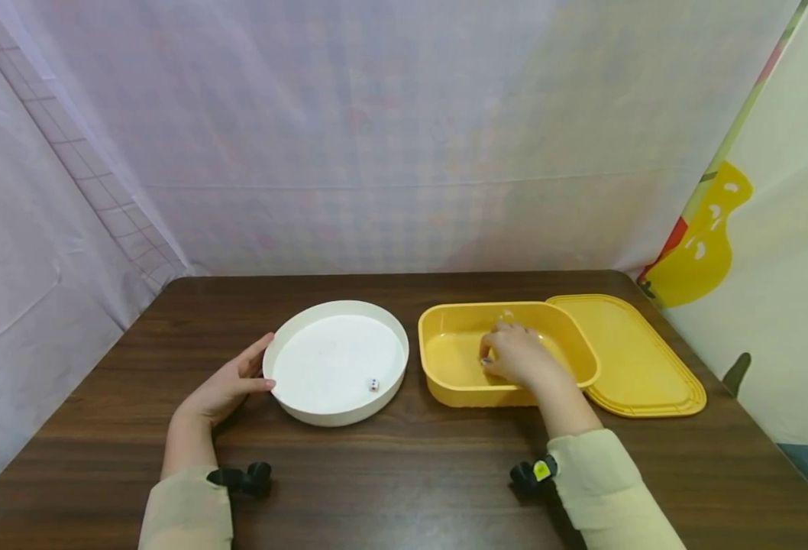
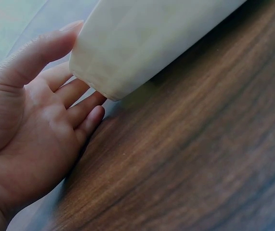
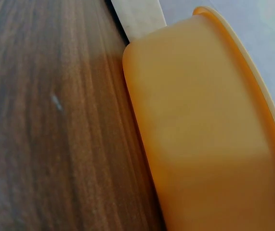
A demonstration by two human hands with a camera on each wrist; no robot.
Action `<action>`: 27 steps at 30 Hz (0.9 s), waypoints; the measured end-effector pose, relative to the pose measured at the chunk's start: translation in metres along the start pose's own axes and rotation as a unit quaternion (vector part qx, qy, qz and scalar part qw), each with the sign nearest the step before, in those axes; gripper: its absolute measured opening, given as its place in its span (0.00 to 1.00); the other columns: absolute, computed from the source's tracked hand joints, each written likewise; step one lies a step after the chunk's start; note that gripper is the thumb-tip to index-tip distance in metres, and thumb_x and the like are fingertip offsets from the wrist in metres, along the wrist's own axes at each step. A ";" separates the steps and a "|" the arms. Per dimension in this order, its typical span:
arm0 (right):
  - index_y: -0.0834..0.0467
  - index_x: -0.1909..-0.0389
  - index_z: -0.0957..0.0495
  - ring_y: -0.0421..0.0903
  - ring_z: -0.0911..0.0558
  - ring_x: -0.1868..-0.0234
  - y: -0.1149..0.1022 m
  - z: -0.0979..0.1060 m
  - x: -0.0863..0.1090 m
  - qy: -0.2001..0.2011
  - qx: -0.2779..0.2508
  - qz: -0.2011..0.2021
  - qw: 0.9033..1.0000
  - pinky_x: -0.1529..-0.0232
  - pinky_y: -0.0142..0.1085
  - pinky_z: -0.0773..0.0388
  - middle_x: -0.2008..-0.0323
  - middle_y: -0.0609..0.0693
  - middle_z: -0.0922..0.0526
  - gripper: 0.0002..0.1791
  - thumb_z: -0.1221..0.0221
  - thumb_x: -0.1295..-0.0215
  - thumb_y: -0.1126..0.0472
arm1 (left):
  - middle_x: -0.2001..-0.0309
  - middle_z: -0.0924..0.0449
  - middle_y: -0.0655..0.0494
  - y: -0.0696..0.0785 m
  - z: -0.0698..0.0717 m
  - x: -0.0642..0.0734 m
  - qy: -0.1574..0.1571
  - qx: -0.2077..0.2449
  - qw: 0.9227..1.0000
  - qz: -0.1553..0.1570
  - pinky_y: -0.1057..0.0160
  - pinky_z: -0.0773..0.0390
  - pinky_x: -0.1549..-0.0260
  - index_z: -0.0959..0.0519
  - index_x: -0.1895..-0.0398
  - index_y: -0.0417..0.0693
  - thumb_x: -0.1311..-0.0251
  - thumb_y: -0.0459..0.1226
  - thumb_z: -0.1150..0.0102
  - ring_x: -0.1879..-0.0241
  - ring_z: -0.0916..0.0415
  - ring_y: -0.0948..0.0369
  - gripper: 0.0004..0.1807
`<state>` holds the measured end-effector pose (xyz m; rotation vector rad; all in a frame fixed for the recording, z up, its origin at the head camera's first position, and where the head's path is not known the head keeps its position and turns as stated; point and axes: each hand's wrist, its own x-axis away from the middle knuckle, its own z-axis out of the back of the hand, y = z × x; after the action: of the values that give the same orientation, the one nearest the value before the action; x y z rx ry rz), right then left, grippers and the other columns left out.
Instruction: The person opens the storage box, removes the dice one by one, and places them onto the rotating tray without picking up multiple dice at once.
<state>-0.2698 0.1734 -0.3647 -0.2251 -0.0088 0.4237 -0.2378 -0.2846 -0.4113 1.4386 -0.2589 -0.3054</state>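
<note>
My left hand [image 1: 221,388] touches the left side of a round white tray [image 1: 287,410], thumb and fingers spread along its outer wall. In the left wrist view the palm faces up beside the tray's wall [image 2: 142,43], the fingers loosely extended against it. A small white die [image 1: 373,385] with dark pips lies inside the tray near its front right. My right hand [image 1: 514,353] reaches down into a yellow rectangular container [image 1: 445,393], pinching a small whitish die [image 1: 485,361] between thumb and fingers. The container's wall [image 3: 200,106] hides nearly all of that hand in the right wrist view.
A yellow lid [image 1: 641,359] lies flat at the right, partly behind the container. All of this rests on a dark wooden table [image 1: 390,489]. Another small whitish thing [image 1: 506,314] shows near the container's back wall. Pale cloth [image 1: 376,153] hangs behind the table.
</note>
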 end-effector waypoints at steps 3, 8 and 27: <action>0.53 0.72 0.20 0.70 0.38 0.38 0.000 0.000 0.000 -0.002 0.000 -0.003 1.000 0.42 0.67 0.47 0.55 0.59 0.24 0.02 0.35 0.43 0.62 | 0.24 0.68 0.44 -0.001 0.001 -0.001 0.002 -0.001 1.000 0.002 0.45 0.69 0.34 0.61 0.24 0.40 0.42 0.27 0.41 0.27 0.74 0.50 0.49; 0.52 0.72 0.20 0.68 0.33 0.42 -0.001 0.000 -0.001 -0.005 0.002 -0.006 1.000 0.42 0.66 0.45 0.56 0.58 0.24 0.03 0.35 0.42 0.61 | 0.25 0.69 0.44 -0.001 0.001 -0.001 -0.001 -0.001 1.000 0.001 0.44 0.70 0.35 0.61 0.25 0.39 0.42 0.27 0.40 0.27 0.74 0.49 0.49; 0.54 0.66 0.17 0.68 0.35 0.40 -0.013 0.009 0.000 0.024 0.009 0.020 0.999 0.41 0.64 0.44 0.47 0.62 0.25 0.04 0.35 0.40 0.59 | 0.25 0.69 0.43 0.002 -0.001 0.001 -0.001 0.005 1.000 -0.001 0.45 0.70 0.35 0.61 0.25 0.39 0.43 0.26 0.41 0.28 0.74 0.49 0.49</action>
<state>-0.2643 0.1635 -0.3533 -0.2178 0.0467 0.4570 -0.2362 -0.2837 -0.4094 1.4489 -0.2614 -0.3075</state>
